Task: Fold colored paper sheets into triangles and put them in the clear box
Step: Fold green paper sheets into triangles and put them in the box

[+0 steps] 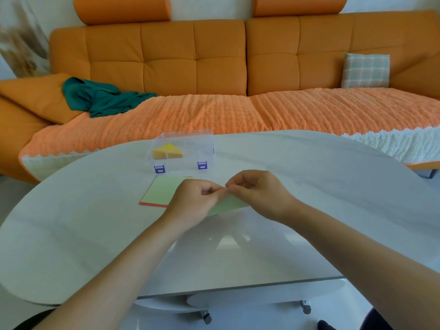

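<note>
A light green paper sheet [228, 205] is lifted off the white table, folded over. My left hand [194, 203] and my right hand [259, 194] pinch its top corner together between thumb and fingers; most of the sheet is hidden behind them. Left of the hands a small stack of sheets [162, 191] lies flat, pale green on top with a red edge below. Behind it stands the clear box [204, 148] with blue latches, holding a folded yellow triangle [167, 151].
The white table [95, 234] curves round toward me, with its front edge near my forearms. An orange sofa [214, 67] runs behind it, with a green cloth [102, 97] at left and a checked cushion [365, 70] at right.
</note>
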`<state>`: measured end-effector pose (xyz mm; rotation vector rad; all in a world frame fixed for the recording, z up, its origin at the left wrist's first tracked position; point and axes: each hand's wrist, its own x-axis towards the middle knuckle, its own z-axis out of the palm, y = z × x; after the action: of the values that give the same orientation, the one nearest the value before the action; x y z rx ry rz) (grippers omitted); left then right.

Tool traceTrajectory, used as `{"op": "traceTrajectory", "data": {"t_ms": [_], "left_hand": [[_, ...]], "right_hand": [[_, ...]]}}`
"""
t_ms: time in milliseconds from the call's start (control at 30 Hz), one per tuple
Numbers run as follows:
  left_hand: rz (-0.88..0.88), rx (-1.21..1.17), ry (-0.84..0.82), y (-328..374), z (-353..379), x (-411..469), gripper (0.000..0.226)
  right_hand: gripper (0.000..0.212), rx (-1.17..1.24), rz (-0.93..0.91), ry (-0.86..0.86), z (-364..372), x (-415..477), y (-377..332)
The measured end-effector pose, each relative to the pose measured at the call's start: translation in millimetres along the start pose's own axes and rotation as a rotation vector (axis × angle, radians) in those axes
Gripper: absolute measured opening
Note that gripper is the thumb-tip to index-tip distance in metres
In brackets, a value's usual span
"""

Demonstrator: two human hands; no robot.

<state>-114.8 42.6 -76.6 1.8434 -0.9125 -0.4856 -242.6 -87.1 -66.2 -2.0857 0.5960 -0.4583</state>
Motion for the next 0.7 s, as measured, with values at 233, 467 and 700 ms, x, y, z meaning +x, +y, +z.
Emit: {"op": "traceTrajectory", "data": {"t_ms": [233, 467, 700], "left_hand": [[-0.016, -0.083, -0.002, 7, 3, -2, 0.008], [-0.038, -0.053, 0.037, 9, 5, -3, 0.018], [-0.099, -0.196, -0.040, 11, 1, -2, 0.019]], "right_hand": [[0.017, 0.026, 0.006, 0.027, -2, 2, -3], [0.021, 0.001, -0.040, 0.005, 3, 0, -3], [0.022, 0.096, 0.026, 0.118, -1, 6, 1]]}}
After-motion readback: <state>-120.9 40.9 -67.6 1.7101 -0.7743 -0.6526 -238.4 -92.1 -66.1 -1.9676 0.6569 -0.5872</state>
